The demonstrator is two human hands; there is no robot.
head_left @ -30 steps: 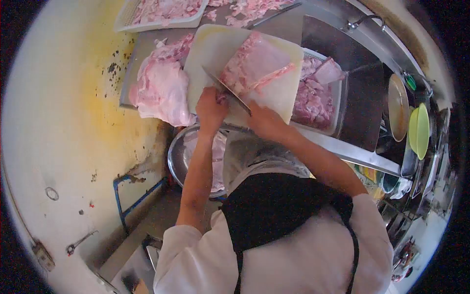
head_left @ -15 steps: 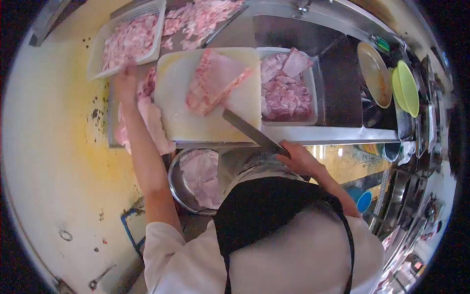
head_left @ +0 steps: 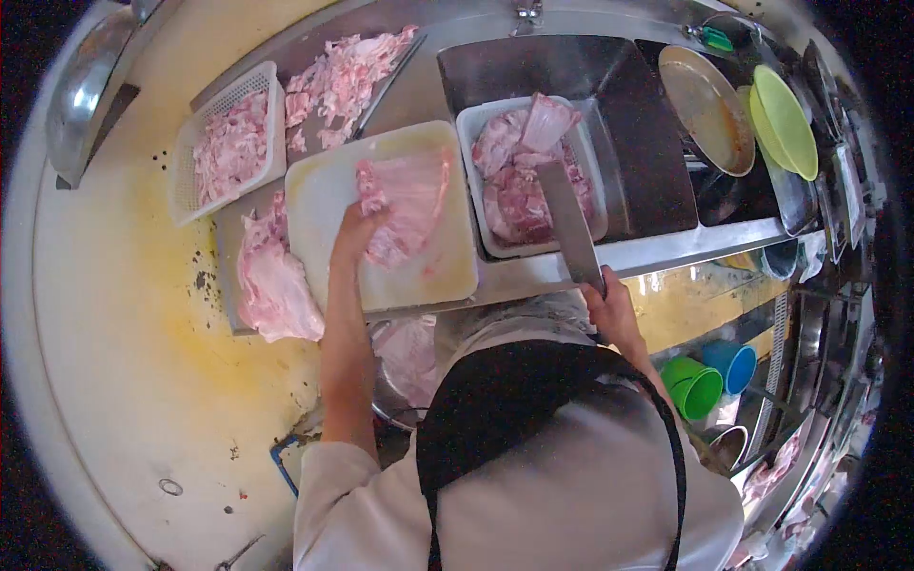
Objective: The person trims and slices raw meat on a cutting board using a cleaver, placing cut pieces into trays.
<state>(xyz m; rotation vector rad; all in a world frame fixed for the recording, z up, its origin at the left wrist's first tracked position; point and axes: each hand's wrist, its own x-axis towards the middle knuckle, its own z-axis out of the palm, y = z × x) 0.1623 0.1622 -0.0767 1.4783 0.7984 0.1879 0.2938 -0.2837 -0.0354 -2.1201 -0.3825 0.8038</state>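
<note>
My left hand [head_left: 358, 231] is closed on the lower left edge of a slab of ribs [head_left: 411, 200], which lies on a white cutting board [head_left: 324, 281]. In my right hand [head_left: 612, 306] is the handle of a long, broad-bladed knife [head_left: 571, 224]. Its blade points up and away, over the near right part of a white tub [head_left: 476, 228] holding pieces of raw meat [head_left: 519, 195]. A large pale piece of meat [head_left: 276, 281] lies left of the board, partly over the counter edge.
A white perforated basket [head_left: 271, 143] of meat scraps stands at the back left, beside a pile of trimmings [head_left: 347, 71]. Sink basins [head_left: 533, 62] are behind the tub. Farther right are a metal pan [head_left: 700, 105] and a yellow-green bowl [head_left: 785, 119]. Below the board, a metal bowl [head_left: 386, 404] holds meat.
My left hand has left the basket and taken hold of the rib slab, which now lies turned on the board. The knife has swung rightward, from beside the slab to over the tub.
</note>
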